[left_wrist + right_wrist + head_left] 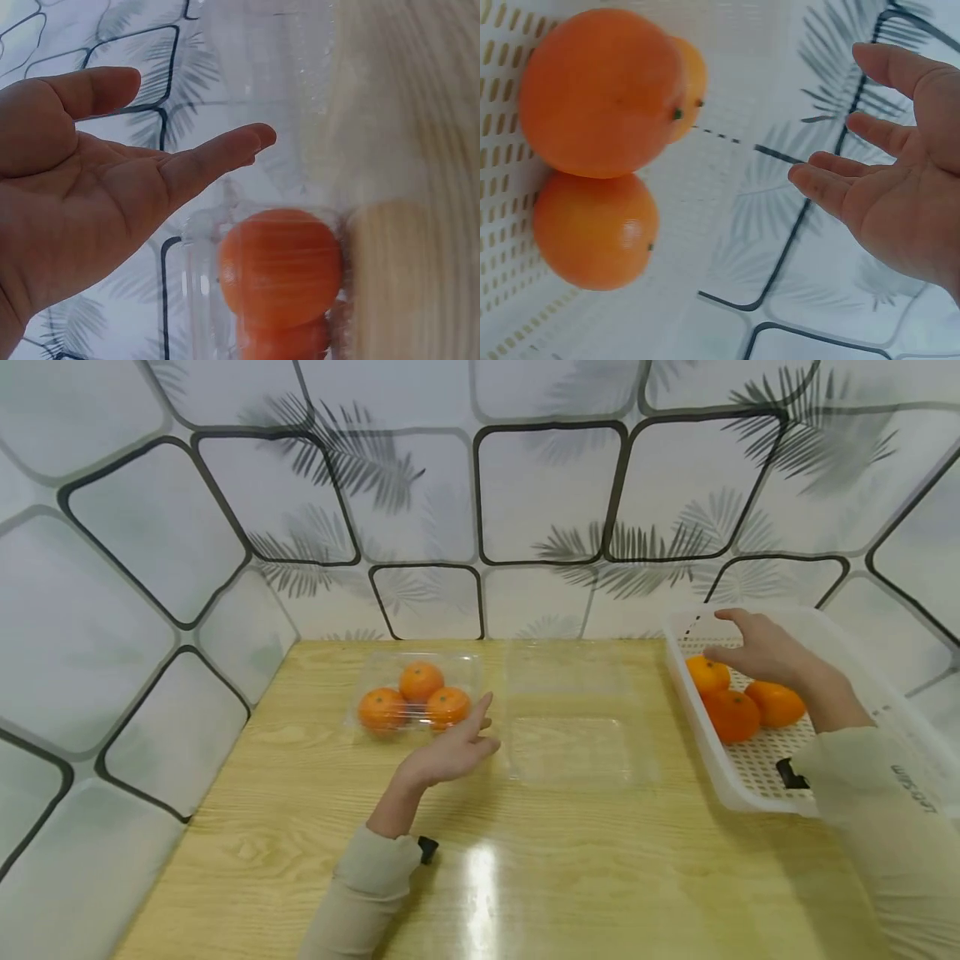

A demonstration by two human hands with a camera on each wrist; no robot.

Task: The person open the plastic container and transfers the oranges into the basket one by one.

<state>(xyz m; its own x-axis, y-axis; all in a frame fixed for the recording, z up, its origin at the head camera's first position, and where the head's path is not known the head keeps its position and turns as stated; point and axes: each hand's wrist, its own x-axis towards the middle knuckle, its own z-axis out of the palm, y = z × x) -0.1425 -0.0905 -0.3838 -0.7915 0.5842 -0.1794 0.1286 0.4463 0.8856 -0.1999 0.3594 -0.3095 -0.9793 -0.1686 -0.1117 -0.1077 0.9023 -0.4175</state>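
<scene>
In the head view my left hand [453,752] hovers between two clear plastic boxes, its fingers extended and holding nothing. The box [363,681] to its left has its lid down over three oranges [422,682]. To its right lies a second clear box [566,747], opened flat with its lid toward the wall. My right hand [768,652] is over the white basket [697,735], fingers spread and nothing in them. Three oranges [731,716] lie together in that basket, just below the right hand. The right wrist view shows these oranges [600,94] apart from the fingers.
The wooden table [300,860] backs onto a pale patterned wall covering [551,493] with leaf prints, which also rises along the left and right sides. The raised rim of the basket bounds the right end of the table.
</scene>
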